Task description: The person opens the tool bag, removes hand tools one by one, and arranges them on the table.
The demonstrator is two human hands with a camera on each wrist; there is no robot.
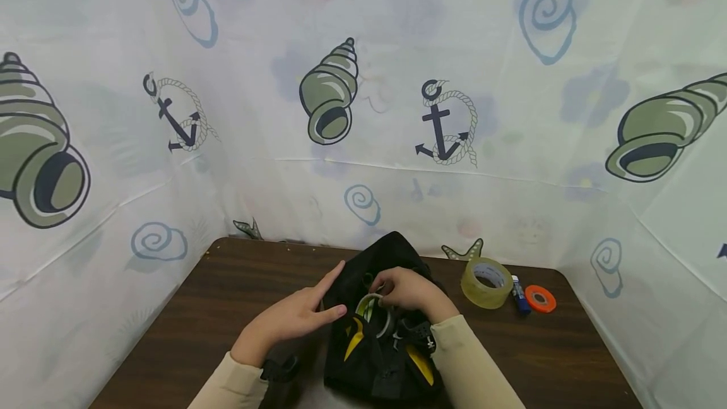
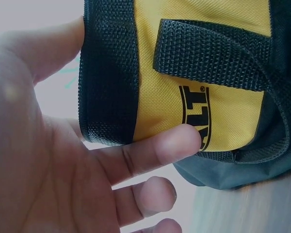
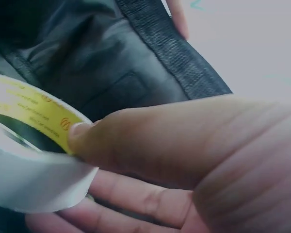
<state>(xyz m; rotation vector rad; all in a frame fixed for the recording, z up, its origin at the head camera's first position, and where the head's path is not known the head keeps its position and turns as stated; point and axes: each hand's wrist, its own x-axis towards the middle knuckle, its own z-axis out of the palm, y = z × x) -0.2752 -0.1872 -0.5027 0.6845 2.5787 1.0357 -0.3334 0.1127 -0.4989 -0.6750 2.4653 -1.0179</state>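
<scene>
A black and yellow tool bag (image 1: 392, 248) stands on the table with its mouth open toward me. My right hand (image 1: 409, 289) reaches into the mouth and pinches a roll of tape (image 3: 39, 179) by its rim. That roll is white outside with a printed yellow core. My left hand (image 1: 292, 317) lies at the bag's left rim, fingers fairly straight and spread. In the left wrist view one finger touches the yellow panel (image 2: 165, 116) outside, while the thumb passes behind the black rim band (image 2: 109, 73). The bag's deeper inside is dark.
Right of the bag on the brown table (image 1: 238, 276) are a clear packing tape roll (image 1: 483, 295), a blue glue stick (image 1: 519, 295) and a small orange tape roll (image 1: 541, 299). A patterned white curtain (image 1: 397, 207) surrounds the table's back and sides.
</scene>
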